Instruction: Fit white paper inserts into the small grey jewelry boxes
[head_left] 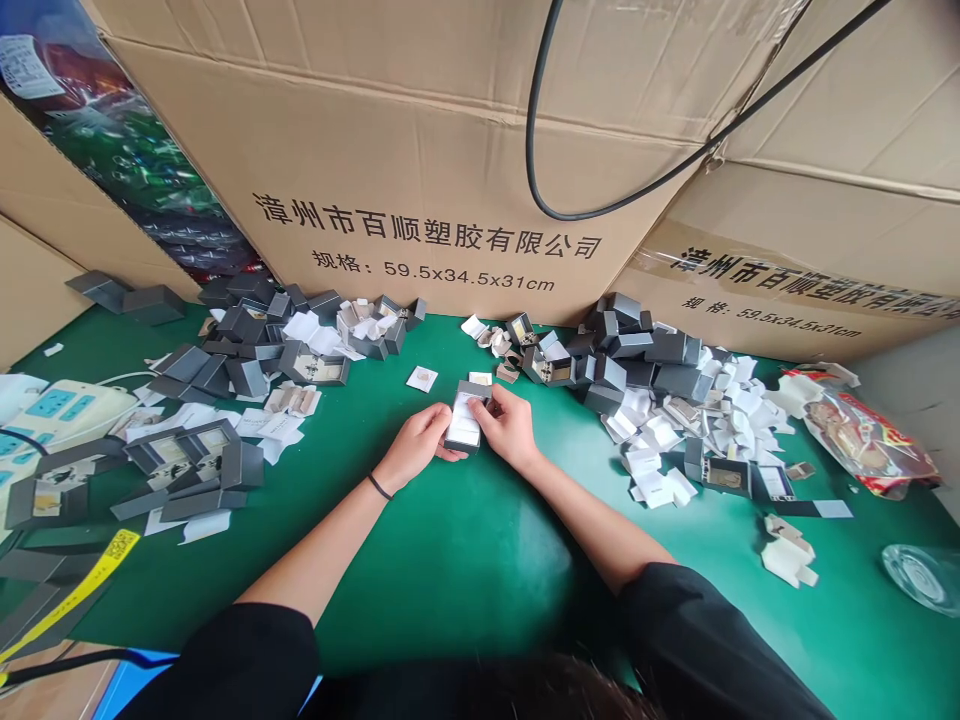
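A small dark grey box point(463, 432) with white paper showing inside sits between my two hands, above the green table. My left hand point(420, 440) grips its left side, thumb along the edge and fingers curled beneath. On the other side my right hand point(510, 420) is closed on the box, with the thumb reaching over the white paper. Just beyond the hands lies a small white square card point(422, 378). Another small pale piece point(481, 378) rests behind the far end of the box.
Heaps of grey boxes and white paper inserts lie at left point(247, 340) and right point(637, 350). A white power strip point(67, 410) is at far left. A food packet point(870, 440) and clear dish point(926, 578) stand right. Large cartons point(420, 150) wall the back; a black cable point(534, 120) hangs down.
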